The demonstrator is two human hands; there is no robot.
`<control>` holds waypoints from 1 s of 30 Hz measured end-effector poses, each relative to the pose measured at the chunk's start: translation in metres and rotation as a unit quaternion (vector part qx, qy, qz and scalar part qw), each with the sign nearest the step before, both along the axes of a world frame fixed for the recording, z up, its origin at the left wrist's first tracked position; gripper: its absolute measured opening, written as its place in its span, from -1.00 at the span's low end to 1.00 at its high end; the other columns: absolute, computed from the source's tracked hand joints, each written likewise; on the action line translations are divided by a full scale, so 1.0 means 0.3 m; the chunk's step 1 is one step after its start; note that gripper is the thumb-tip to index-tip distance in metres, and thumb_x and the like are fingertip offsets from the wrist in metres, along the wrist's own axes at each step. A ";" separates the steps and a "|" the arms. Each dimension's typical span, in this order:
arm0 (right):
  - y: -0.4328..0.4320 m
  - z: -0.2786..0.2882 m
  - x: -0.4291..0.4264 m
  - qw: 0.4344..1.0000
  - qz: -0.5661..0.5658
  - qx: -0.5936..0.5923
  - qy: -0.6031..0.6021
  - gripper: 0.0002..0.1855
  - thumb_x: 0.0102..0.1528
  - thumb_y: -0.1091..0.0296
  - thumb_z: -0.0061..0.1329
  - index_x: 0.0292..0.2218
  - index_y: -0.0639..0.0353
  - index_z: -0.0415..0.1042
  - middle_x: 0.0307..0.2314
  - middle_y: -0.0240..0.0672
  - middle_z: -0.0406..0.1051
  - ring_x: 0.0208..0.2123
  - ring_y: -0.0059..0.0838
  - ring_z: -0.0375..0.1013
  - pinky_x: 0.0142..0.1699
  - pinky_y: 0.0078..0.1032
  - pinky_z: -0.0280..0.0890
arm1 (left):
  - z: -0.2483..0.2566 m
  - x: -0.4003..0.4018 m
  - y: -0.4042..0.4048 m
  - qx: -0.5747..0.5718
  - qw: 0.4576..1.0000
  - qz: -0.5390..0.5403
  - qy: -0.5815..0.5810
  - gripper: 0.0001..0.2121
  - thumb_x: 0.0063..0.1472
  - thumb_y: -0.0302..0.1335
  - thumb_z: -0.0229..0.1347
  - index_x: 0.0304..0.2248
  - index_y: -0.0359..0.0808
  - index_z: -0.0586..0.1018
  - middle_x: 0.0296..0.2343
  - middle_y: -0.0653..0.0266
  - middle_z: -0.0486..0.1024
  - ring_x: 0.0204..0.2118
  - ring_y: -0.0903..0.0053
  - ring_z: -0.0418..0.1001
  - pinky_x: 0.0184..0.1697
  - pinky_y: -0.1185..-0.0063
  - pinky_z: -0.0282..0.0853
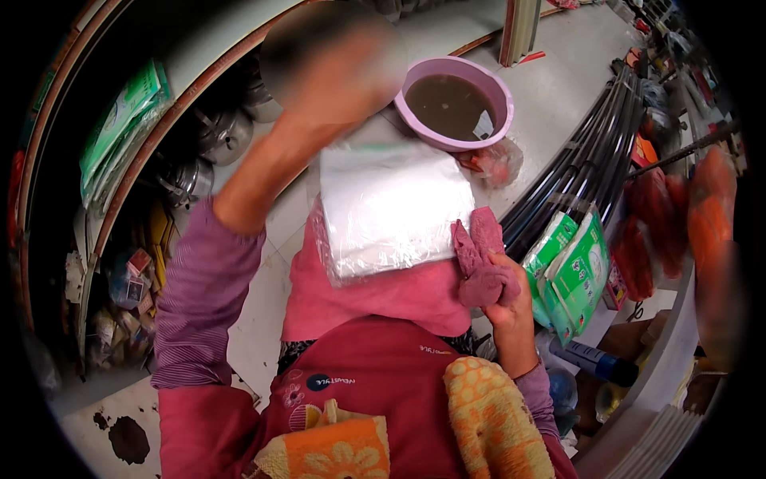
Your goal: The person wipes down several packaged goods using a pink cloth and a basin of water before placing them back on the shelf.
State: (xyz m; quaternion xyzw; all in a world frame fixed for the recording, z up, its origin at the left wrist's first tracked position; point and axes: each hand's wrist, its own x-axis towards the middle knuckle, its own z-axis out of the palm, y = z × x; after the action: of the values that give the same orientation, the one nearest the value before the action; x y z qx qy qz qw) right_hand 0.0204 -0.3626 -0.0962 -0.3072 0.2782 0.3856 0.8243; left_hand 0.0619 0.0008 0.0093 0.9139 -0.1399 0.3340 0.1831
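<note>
A flat clear plastic pack with white contents (395,209) lies across my lap on a pink cloth (377,305). Light glares off its upper face. My right hand (508,287) grips a bunched, damp-looking pink rag (488,269) at the pack's right edge. Beyond the pack's far edge, my left hand (344,78) is raised on an outstretched arm. Blur covers it, so its fingers and anything in them are unclear.
A lilac basin (508,114) of murky water stands on the floor ahead, beside a crumpled plastic bag (505,161). Black poles (574,155) and green-printed packs (577,275) lie at right. Metal kettles (224,138) and more green packs (122,126) sit at left.
</note>
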 end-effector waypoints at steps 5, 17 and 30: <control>0.012 0.028 -0.005 1.000 0.015 0.016 0.017 -0.89 0.07 0.34 -0.02 -0.45 0.15 0.39 -0.58 -0.27 0.44 -0.53 -0.40 0.47 -0.39 -0.43 0.39 | -0.119 -0.407 -0.101 -0.491 0.848 0.136 0.148 -0.56 0.18 -0.39 0.14 -0.01 -0.43 0.36 -0.25 0.18 0.49 -0.25 0.55 0.48 -0.27 0.62 0.43; 0.006 0.022 0.016 0.997 0.033 -0.039 -0.052 -0.93 0.05 0.41 -0.02 -0.39 0.18 0.44 -0.48 -0.27 0.50 -0.51 -0.35 0.50 -0.39 -0.44 0.42 | -0.097 -0.585 -0.303 -0.772 0.505 0.109 0.370 -0.66 0.27 -0.31 0.03 -0.26 -0.53 0.46 -0.32 0.05 0.50 -0.36 0.44 0.55 -0.22 0.44 0.57; 0.124 0.240 0.005 0.772 -0.151 -0.340 -0.515 -0.64 0.14 0.55 -0.10 -0.01 0.38 0.32 -0.21 -0.23 0.45 -0.28 -0.41 0.50 -0.20 -0.53 0.44 | -0.219 -0.644 -0.352 -0.762 0.542 0.123 0.332 -0.87 0.13 -0.63 0.14 -0.36 -0.40 0.42 -0.38 0.20 0.45 -0.37 0.54 0.50 -0.30 0.50 0.58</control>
State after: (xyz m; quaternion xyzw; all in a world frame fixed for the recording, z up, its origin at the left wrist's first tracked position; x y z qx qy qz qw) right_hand 0.0217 -0.3255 -0.0244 -0.6741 -0.0324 -0.0801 0.7336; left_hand -0.1313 -0.1048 -0.0564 0.4834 0.3519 0.0066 0.8015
